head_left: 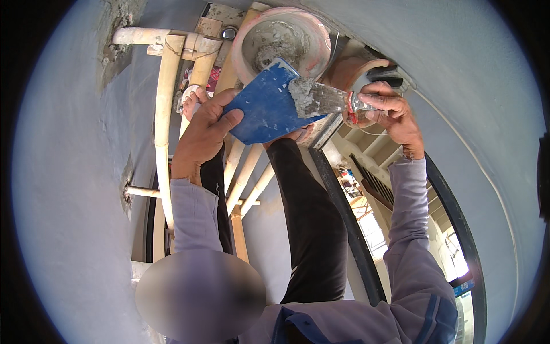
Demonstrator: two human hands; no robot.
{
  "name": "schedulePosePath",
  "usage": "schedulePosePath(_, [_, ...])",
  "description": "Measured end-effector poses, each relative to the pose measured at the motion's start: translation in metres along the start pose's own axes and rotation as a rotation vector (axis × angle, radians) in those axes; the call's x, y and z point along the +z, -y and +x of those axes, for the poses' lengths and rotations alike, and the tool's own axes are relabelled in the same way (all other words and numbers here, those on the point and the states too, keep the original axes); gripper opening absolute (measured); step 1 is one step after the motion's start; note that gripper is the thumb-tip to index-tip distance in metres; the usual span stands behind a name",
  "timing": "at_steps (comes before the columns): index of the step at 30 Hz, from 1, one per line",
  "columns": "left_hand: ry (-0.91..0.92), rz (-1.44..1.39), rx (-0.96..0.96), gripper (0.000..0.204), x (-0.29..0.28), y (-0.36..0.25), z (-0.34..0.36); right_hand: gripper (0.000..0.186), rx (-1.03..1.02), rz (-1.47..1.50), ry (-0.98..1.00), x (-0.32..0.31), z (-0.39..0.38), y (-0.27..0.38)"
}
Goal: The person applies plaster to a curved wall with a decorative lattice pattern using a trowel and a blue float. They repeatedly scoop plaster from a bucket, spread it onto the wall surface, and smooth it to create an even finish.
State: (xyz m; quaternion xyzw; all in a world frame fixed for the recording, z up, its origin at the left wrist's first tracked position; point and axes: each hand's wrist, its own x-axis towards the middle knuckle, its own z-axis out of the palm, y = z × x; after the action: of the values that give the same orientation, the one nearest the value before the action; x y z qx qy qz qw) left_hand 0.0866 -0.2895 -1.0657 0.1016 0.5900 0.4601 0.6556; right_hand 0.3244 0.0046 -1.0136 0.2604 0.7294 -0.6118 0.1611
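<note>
My left hand [209, 123] grips a blue flat plastering board [258, 112] by its left edge, thumb on top. A metal putty knife [329, 102] is in my right hand [399, 117], fingers closed round its clear handle with red parts. Its blade lies over the board's right part, with grey plaster [302, 96] smeared on it and at the board's edge. Just beyond the board stands a pinkish bucket [322, 46], its inside coated with grey wet mix [275, 43]. The board's far corner overlaps the bucket's near rim in this view.
Bamboo poles [163, 120] form a scaffold under and left of me. A second, orange-brown bucket [344, 71] stands right of the first. Grey walls [69, 172] rise on both sides, the left with rough patches [117, 49]. A dark window frame [355, 235] is at the lower right.
</note>
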Motion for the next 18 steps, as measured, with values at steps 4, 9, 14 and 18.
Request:
schedulePosePath(4, [0.005, -0.088, 0.066, 0.032, -0.001, 0.005, -0.001, 0.04, -0.045, 0.026, -0.045, -0.002, -0.003, 0.004])
schedulePosePath(9, [-0.039, -0.128, 0.081, 0.031, -0.001, 0.002, -0.004, 0.042, -0.015, 0.073, -0.065, -0.006, -0.01, 0.011])
schedulePosePath(14, [-0.032, -0.113, 0.089, 0.028, -0.002, -0.002, -0.005, 0.045, -0.03, -0.048, -0.088, -0.01, -0.018, 0.018])
schedulePosePath(18, [-0.035, -0.11, 0.085, 0.027, -0.005, -0.004, -0.007, 0.045, 0.041, -0.174, -0.136, -0.017, -0.036, 0.015])
